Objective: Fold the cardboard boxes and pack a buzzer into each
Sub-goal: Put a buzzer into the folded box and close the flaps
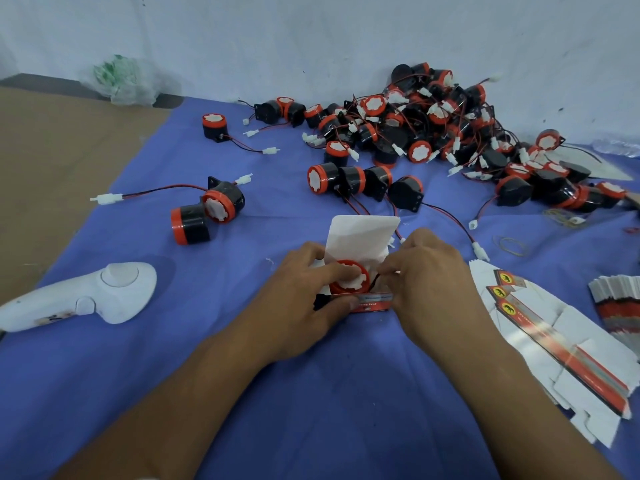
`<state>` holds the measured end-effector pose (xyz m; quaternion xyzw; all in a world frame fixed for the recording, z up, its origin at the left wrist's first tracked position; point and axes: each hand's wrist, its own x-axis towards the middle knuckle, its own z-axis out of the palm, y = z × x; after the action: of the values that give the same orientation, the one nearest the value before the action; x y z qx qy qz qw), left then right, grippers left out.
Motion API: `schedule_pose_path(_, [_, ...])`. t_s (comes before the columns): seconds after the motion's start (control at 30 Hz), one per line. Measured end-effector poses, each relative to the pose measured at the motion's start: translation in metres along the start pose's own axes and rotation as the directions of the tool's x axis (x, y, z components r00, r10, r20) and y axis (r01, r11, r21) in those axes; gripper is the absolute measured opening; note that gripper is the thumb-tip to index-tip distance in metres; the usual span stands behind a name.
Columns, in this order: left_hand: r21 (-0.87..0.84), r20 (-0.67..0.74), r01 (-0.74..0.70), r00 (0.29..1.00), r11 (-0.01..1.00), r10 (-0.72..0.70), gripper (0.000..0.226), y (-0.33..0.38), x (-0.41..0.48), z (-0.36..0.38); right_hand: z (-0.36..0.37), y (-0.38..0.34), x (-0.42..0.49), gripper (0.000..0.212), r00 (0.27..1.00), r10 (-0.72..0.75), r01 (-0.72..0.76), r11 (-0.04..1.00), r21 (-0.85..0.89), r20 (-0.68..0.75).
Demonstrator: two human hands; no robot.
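Your forearms lie across the blue cloth-covered counter (242, 393) from the bottom edge, and both hands meet at one box. Your left hand (304, 303) grips the small white cardboard box with a red printed front (360, 237). Its thumb is on the red panel, and its fingers press down on the round black buzzer with an orange rim (349, 276) sitting in the box's open mouth. Your right hand (429, 282) has its fingers curled at the box's right end, thumb on the front corner. I cannot tell whether its fingertips also pinch the buzzer's thin black wire (373, 281). The white lid flap stands up behind.

As I read it, you are at the insertion step: the buzzer is mostly in, the lead is not tucked and the lid is not closed. The next move calls for coiling the lead in beside the body. After that, fold the flap over and tuck it without trapping the wire.

Around you:
- A pale plastered wall (311, 36) at the back.
- A brown cardboard sheet (52, 161) to the left.
- A big heap of black-and-orange buzzers with red-black leads (433, 126) against the wall.
- A fanned stack of flat white-and-red box blanks (554, 351) just right of your right wrist.
- A white plastic handheld controller (104, 296) to your left.
- A crumpled clear plastic bag (124, 81) by the wall.
- A few yellow rubber bands (512, 245).
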<state>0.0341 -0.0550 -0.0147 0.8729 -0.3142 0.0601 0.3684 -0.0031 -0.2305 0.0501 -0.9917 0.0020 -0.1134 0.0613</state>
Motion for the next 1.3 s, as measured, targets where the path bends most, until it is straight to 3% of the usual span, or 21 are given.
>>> schedule_pose_path(0.07, [-0.001,0.002,-0.006,1.000,1.000,0.006,0.040,0.000,0.000,0.001,0.002,0.000,-0.001,0.022,1.000,-0.014,0.013,0.997,-0.071,-0.012])
schedule_pose_path(0.23, [-0.009,-0.015,-0.015,1.000,1.000,0.015,0.038,-0.001,0.000,0.002,0.008,-0.007,-0.003,0.017,0.989,0.007,-0.015,0.998,-0.053,-0.149])
schedule_pose_path(0.37, [-0.032,-0.025,-0.010,1.000,0.999,0.009,0.042,0.001,-0.002,0.002,0.003,-0.006,-0.006,0.034,0.966,-0.181,0.153,0.976,-0.156,-0.183])
schedule_pose_path(0.5, [-0.073,-0.072,-0.031,0.997,0.997,0.025,0.041,0.003,-0.003,0.003,0.010,0.004,-0.014,0.020,0.953,-0.302,0.298,0.923,-0.244,0.024])
schedule_pose_path(0.63, [-0.366,-0.280,0.013,0.952,0.931,-0.124,0.063,0.010,-0.003,-0.005,0.006,0.004,-0.019,0.056,0.967,-0.217,0.244,0.935,-0.257,0.130])
schedule_pose_path(0.7, [-0.508,-0.346,-0.004,0.917,0.861,-0.200,0.070,0.013,-0.004,-0.006,0.005,0.004,-0.020,0.060,0.959,-0.234,0.272,0.921,-0.279,0.162])
schedule_pose_path(0.77, [-0.473,-0.384,-0.044,0.909,0.880,-0.161,0.061,0.017,-0.006,-0.003,0.006,0.006,-0.021,0.054,0.952,-0.247,0.288,0.922,-0.257,0.182])
schedule_pose_path(0.83, [-0.312,-0.399,-0.076,0.915,0.947,-0.058,0.048,0.018,-0.007,0.002,0.005,0.006,-0.023,0.045,0.943,-0.269,0.311,0.922,-0.231,0.197])
schedule_pose_path(0.9, [-0.165,-0.359,-0.113,0.932,0.980,0.047,0.039,0.016,-0.005,0.006,0.006,0.005,-0.026,0.037,0.935,-0.305,0.338,0.922,-0.191,0.181])
schedule_pose_path(0.97, [-0.113,-0.280,-0.093,0.958,0.989,0.058,0.030,0.014,-0.004,0.006,0.010,0.009,-0.023,0.035,0.920,-0.368,0.387,0.907,-0.164,0.135])
schedule_pose_path(1.07, [-0.015,-0.258,-0.066,0.964,0.998,0.060,0.023,0.012,-0.003,0.006,0.011,0.022,-0.014,0.029,0.898,-0.440,0.436,0.894,0.104,0.015])
schedule_pose_path(1.1, [0.033,-0.263,-0.055,0.963,0.998,0.061,0.025,0.012,-0.002,0.007,0.012,0.029,-0.011,0.027,0.930,-0.356,0.367,0.897,0.248,-0.090])
schedule_pose_path(1.17, [0.118,-0.273,-0.014,0.961,0.993,0.046,0.034,0.010,-0.001,0.006,0.012,0.041,-0.004,0.029,0.975,-0.033,0.133,0.881,0.455,-0.220])
schedule_pose_path(1.23, [0.050,-0.240,0.014,0.971,0.999,-0.001,0.035,0.009,-0.001,0.004,0.017,0.047,0.000,0.034,0.971,0.229,-0.140,0.766,0.627,-0.064])
schedule_pose_path(1.3, [-0.126,-0.202,-0.011,0.979,0.992,-0.015,0.029,0.009,0.000,0.002,0.024,0.044,0.001,0.021,0.970,0.234,-0.197,0.571,0.797,0.072])
